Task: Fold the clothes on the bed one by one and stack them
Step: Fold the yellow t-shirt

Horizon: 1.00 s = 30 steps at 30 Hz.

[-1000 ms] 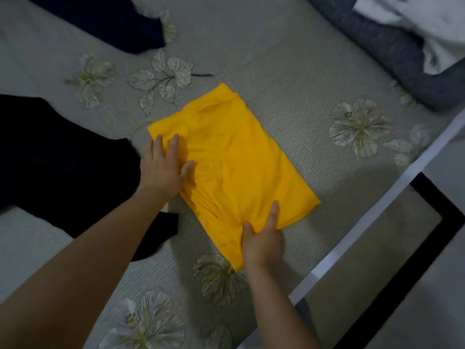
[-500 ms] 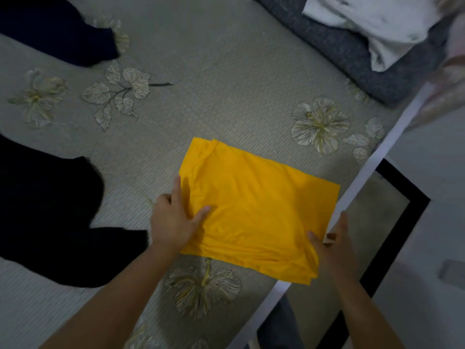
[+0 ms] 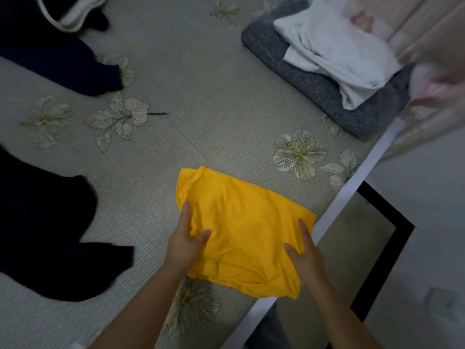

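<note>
A folded yellow garment point(image 3: 241, 235) is at the near edge of the bed point(image 3: 201, 96). My left hand point(image 3: 185, 244) holds its left side, thumb on top and forefinger along the edge. My right hand point(image 3: 305, 251) holds its right side the same way, thumb pressed into the cloth. The near corner of the garment hangs a little past the bed's white edge point(image 3: 352, 182). At the far right lies a folded grey garment point(image 3: 314, 84) with a white garment point(image 3: 337, 51) on top of it.
A black garment point(image 3: 42, 233) lies spread at the left and a navy one point(image 3: 57, 61) at the far left, with a white-trimmed piece point(image 3: 80, 13) above it. A dark-bordered mat point(image 3: 372, 233) is on the floor beside the bed. A pale curtain point(image 3: 427, 59) hangs at the right.
The yellow garment has been turned and drawn toward the bed's near edge. My right hand moved from its near end to its right side; my left hand stays on its left side.
</note>
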### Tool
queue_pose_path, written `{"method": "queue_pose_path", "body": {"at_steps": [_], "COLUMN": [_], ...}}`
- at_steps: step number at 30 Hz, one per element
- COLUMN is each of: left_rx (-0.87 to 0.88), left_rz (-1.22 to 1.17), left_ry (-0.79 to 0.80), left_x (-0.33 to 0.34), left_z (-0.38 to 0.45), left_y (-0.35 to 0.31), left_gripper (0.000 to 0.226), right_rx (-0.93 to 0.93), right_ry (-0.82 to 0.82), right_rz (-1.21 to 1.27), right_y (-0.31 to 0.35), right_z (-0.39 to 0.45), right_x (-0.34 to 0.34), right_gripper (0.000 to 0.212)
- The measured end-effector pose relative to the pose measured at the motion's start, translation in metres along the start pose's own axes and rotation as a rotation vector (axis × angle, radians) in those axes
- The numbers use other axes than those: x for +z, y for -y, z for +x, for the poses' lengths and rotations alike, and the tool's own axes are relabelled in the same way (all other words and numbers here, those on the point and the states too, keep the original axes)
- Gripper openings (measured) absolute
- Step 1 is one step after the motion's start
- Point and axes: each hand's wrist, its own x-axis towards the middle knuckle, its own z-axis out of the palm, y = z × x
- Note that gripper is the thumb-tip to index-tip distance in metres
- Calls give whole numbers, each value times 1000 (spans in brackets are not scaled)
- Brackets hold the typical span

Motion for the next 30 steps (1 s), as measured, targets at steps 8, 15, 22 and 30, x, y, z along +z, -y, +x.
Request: {"method": "queue_pose_path", "body": {"at_steps": [8, 15, 22, 30], "left_rx": [95, 201, 411, 235], "left_rz": [164, 249, 256, 597], "left_ry": [-75, -182, -253, -332], "left_x": [-10, 7, 54, 100], "left_z": [28, 97, 211, 342], "left_y": [-82, -222, -409, -480], "left_gripper": [85, 85, 79, 82], "right_rx": [-96, -244, -303, -121], "right_ry": [9, -211, -508, -258], "right_rz": [-189, -167, 30, 294], "right_y": [53, 121, 172, 169], "right_z": [24, 114, 225, 323], "right_x": [-63, -178, -324, -347], "right_gripper": [52, 58, 62, 87]}}
